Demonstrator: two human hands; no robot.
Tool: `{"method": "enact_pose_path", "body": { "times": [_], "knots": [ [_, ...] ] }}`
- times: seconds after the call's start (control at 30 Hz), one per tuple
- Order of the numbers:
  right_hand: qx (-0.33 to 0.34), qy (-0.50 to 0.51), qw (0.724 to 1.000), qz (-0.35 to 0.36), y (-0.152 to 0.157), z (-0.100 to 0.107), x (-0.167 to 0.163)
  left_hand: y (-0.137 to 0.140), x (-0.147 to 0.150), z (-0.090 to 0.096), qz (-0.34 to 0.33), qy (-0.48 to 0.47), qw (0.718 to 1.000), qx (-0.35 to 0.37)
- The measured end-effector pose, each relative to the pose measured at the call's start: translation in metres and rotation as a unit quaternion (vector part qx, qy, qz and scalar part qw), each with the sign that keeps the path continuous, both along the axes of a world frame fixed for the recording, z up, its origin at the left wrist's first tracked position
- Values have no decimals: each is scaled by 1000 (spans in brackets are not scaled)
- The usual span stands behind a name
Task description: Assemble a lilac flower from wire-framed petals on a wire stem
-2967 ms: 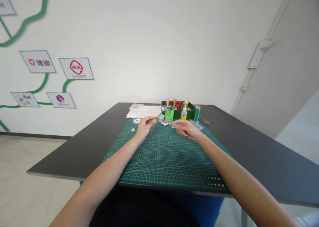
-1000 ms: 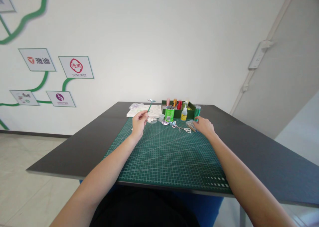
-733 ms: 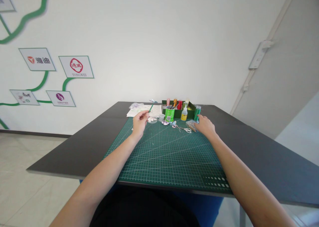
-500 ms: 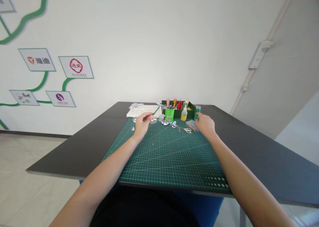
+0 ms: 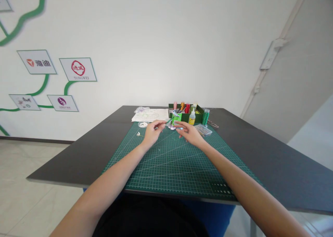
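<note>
My left hand (image 5: 153, 133) pinches a thin green stick (image 5: 169, 120) between thumb and fingertips, above the far part of the cutting mat. The stick points up and to the right, with something pale and shiny by its far end in front of the green can (image 5: 177, 117). My right hand (image 5: 191, 133) is close to the stick's right side, fingers stretched out and apart, holding nothing that I can see. Beneath and behind it are shiny pale pieces (image 5: 171, 127), partly covered. A small white flower-like piece (image 5: 138, 134) lies left of my left hand.
A green gridded cutting mat (image 5: 177, 171) covers the middle of the dark table (image 5: 85, 150). Behind stand a glue bottle (image 5: 191, 118), a green box (image 5: 199, 118) with thread spools and a green spool (image 5: 205, 117). A clear case (image 5: 204, 130), metal tool (image 5: 213, 124) and papers (image 5: 148, 115) lie around.
My right hand has moved left from beside the green spool to near the stick, its fingers spreading; it now covers the scissors. My left hand has shifted slightly right, and the stick leans lower.
</note>
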State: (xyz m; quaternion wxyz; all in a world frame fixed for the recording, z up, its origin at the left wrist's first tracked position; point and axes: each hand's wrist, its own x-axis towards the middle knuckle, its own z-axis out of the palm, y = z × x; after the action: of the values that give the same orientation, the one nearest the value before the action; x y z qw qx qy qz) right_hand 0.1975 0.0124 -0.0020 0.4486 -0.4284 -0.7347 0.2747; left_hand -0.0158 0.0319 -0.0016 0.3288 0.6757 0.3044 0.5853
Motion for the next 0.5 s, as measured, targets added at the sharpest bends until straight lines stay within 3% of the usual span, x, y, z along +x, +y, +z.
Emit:
{"method": "enact_pose_path", "body": {
  "times": [0.1,0.23,0.5],
  "knots": [
    [-79,56,991,91,-6,-1,-8,-3,1,0,-7,5,1000,-2],
    [-121,92,976,154,-11,-1,-14,-3,2,-1,-19,14,1000,-3],
    [-151,118,968,160,-14,-1,-16,3,2,-7,-24,40,999,9]
  ]
}}
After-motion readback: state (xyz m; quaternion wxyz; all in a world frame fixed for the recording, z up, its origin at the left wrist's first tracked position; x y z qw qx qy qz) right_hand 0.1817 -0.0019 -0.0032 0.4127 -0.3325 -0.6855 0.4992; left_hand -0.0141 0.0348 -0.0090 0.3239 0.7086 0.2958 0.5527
